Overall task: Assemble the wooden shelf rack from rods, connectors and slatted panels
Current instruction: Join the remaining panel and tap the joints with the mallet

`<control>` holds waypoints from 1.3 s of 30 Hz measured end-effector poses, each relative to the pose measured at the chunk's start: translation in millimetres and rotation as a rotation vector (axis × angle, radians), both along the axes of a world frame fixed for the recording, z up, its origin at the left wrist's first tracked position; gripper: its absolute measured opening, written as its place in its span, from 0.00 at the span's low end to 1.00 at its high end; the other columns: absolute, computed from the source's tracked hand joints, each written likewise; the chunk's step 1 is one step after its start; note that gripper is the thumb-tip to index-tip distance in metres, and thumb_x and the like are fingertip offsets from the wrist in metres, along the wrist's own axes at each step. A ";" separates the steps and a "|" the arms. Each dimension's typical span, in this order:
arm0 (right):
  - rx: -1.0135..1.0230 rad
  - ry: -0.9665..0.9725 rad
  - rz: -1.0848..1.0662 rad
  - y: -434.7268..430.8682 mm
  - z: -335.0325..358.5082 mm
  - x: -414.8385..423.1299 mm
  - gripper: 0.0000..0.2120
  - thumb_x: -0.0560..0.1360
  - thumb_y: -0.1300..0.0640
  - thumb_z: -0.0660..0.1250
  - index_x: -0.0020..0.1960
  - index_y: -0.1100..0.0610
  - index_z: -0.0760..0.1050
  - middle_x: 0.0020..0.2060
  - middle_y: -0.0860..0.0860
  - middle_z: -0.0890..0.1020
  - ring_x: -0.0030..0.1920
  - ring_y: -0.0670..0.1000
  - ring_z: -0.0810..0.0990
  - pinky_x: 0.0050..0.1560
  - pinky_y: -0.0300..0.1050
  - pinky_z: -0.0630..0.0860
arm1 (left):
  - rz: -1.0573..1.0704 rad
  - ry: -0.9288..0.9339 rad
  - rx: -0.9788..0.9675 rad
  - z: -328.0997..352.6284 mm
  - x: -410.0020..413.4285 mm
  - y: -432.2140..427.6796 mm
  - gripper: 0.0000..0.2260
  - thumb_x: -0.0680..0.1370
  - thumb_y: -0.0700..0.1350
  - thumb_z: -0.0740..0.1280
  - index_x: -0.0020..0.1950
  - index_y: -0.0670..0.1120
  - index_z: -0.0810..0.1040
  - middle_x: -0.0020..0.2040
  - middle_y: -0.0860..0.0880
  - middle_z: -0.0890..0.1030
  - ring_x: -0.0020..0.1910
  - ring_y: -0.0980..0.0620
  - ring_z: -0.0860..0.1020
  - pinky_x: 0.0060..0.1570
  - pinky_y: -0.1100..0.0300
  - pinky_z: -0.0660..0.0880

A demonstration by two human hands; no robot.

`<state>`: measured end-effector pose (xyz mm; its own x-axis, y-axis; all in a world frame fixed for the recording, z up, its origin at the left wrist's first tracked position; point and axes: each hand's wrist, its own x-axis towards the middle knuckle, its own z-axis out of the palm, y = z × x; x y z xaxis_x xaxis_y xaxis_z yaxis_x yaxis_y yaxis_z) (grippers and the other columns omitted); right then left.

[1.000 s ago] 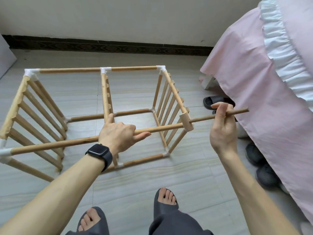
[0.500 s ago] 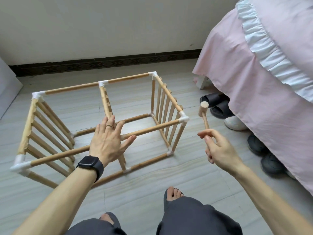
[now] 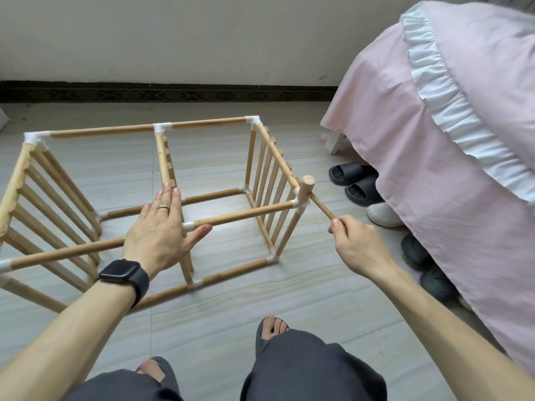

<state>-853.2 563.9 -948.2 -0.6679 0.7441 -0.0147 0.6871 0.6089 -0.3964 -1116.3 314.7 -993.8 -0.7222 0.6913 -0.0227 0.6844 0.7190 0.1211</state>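
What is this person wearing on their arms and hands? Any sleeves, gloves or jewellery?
No gloves or sleeves in view: left arm and right arm are bare. On the left wrist sits a black watch with a rectangular face and black strap. The left hand has a thin gold-coloured ring on one finger. The right hand wears nothing visible.

Just right of our right grip (image 3: 356, 241) the pink bedcover (image 3: 434, 169) hangs low, with slippers (image 3: 356, 180) and shoes (image 3: 414, 251) crowded at its foot, so we have little room there. Left of that grip, the mallet (image 3: 305, 188) it pinches sits right at the rack's (image 3: 202, 127) corner connector (image 3: 299, 202), and the slatted panel (image 3: 272, 175) beyond closes that end. Around our left grip (image 3: 162, 227), flat on the front top rod (image 3: 246, 214), the rack's top stands open either side of the middle post (image 3: 165, 160). Behind both grips, bare floor (image 3: 217, 299) lies open down to our feet (image 3: 273, 325).
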 end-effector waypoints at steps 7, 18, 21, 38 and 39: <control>0.129 0.591 -0.063 -7.2 5.6 6.4 0.10 0.85 0.50 0.53 0.51 0.51 0.70 0.35 0.47 0.79 0.35 0.44 0.78 0.36 0.38 0.69 | 0.003 0.002 0.010 -2.0 1.8 1.1 0.49 0.74 0.76 0.44 0.82 0.42 0.43 0.82 0.43 0.44 0.82 0.47 0.47 0.79 0.48 0.50; 0.055 0.146 0.053 -13.0 -19.1 7.8 0.13 0.86 0.50 0.51 0.51 0.54 0.70 0.32 0.48 0.76 0.36 0.54 0.79 0.38 0.49 0.66 | 0.000 -0.010 -0.015 7.4 5.7 -0.2 0.48 0.73 0.75 0.44 0.82 0.43 0.42 0.82 0.43 0.42 0.82 0.47 0.45 0.80 0.49 0.49; 0.017 0.126 0.016 -6.9 -17.6 10.2 0.13 0.86 0.50 0.52 0.52 0.55 0.72 0.33 0.51 0.78 0.40 0.57 0.80 0.39 0.51 0.68 | 0.002 -0.007 -0.016 6.4 6.1 1.2 0.48 0.73 0.76 0.43 0.82 0.43 0.41 0.82 0.44 0.41 0.82 0.48 0.44 0.80 0.49 0.49; -0.223 0.303 0.124 -56.8 -39.9 -13.4 0.09 0.85 0.49 0.56 0.50 0.46 0.73 0.27 0.45 0.78 0.28 0.47 0.76 0.27 0.41 0.67 | -0.007 0.251 0.087 -12.5 -17.9 -104.2 0.25 0.83 0.63 0.48 0.68 0.53 0.76 0.55 0.45 0.81 0.50 0.42 0.79 0.50 0.45 0.74; -0.245 0.314 0.141 -61.6 -43.2 -18.8 0.08 0.85 0.49 0.56 0.51 0.46 0.73 0.29 0.43 0.78 0.28 0.46 0.75 0.28 0.41 0.67 | 0.020 0.279 0.063 -12.5 -18.3 -111.5 0.24 0.84 0.63 0.47 0.62 0.53 0.78 0.48 0.46 0.81 0.44 0.44 0.78 0.45 0.48 0.73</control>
<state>-872.0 502.2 -991.4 -0.7632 0.6449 0.0410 0.4261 0.5500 -0.7182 -1134.6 203.1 -1006.3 -0.7082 0.6704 0.2211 0.6831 0.7299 -0.0252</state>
